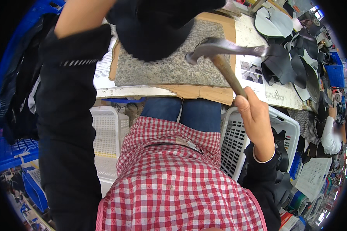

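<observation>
From here, I see the near strip of the stone slab [158, 75] lying open from the front edge of the bench [137, 91]. A black piece [150, 32] covers its far middle, a raised hammer [224, 71] crosses its right, the left arm [67, 111] bars the left, and piled dark pieces [278, 65] crowd farther right.

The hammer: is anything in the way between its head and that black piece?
Nothing visible is. The hammer, gripped in the right hand, has its head right of the black piece; only the speckled grey slab shows in the gap.
</observation>
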Available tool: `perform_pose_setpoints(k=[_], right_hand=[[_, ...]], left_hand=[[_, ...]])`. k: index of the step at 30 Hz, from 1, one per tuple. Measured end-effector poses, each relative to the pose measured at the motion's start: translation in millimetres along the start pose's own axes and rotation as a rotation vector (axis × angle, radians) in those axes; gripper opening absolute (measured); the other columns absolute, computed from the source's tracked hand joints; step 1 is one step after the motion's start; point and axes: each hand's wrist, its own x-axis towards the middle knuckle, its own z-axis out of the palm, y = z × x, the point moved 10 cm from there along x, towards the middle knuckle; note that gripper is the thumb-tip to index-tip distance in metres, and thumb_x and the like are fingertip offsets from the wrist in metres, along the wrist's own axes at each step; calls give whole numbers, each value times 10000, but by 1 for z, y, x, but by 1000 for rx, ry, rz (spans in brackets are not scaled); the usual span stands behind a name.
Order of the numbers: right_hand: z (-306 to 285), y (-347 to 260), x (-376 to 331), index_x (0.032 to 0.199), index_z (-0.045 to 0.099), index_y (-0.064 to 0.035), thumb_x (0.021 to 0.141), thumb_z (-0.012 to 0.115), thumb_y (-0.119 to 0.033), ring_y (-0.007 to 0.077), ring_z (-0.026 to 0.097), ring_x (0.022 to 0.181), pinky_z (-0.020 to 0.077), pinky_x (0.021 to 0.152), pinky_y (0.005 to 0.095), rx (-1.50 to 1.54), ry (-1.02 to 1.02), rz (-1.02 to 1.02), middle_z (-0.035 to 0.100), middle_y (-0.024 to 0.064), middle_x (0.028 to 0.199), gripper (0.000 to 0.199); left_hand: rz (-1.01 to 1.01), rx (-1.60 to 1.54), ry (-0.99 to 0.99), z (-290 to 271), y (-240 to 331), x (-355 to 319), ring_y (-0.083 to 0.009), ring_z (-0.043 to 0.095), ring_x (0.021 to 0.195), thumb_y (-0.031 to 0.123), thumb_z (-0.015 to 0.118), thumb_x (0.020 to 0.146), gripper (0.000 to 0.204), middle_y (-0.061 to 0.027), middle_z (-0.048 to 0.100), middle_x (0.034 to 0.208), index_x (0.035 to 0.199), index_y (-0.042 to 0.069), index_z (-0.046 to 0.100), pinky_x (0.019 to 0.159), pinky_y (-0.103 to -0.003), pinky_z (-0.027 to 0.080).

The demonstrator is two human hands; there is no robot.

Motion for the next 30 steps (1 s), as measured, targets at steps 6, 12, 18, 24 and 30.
perform_pose_setpoints(k=[6,12,18,24,30], right_hand=[[24,27,50,990,540,-12,1074,539,-360,500,614,706,470,614,534,-111,88,62,614,267,731,358],[65,83,59,944,507,-1,1086,496,-388,531,625,746,487,655,589,-230,34,105,627,289,724,412],[75,96,51,964,497,5,1087,500,-371,536,625,745,495,643,581,-219,25,140,630,291,723,396],[74,95,48,968,495,8,1088,502,-363,537,626,744,494,637,578,-216,80,110,636,297,740,390],[68,88,61,986,510,-2,1087,504,-377,524,626,765,490,660,564,-216,-27,150,638,287,759,389]], left_hand=[[94,-364,-644,123,75,-32,-366,726,1017,372,679,862,400,-216,743,1072,1024,18,771,900,-472,568],[314,-764,-556,161,63,-110,-344,543,1321,343,829,813,741,-177,643,1344,1446,55,572,1084,-406,464],[237,13,-79,146,44,-110,-289,459,1396,422,765,861,597,-103,542,1474,1413,264,602,1138,-560,339],[159,-31,-157,124,75,-123,-272,632,1176,437,684,920,580,-92,684,1250,1473,387,518,932,-488,471],[-329,-489,-653,177,34,-198,-465,703,932,344,642,980,618,-253,732,977,1547,210,436,834,-547,553]])
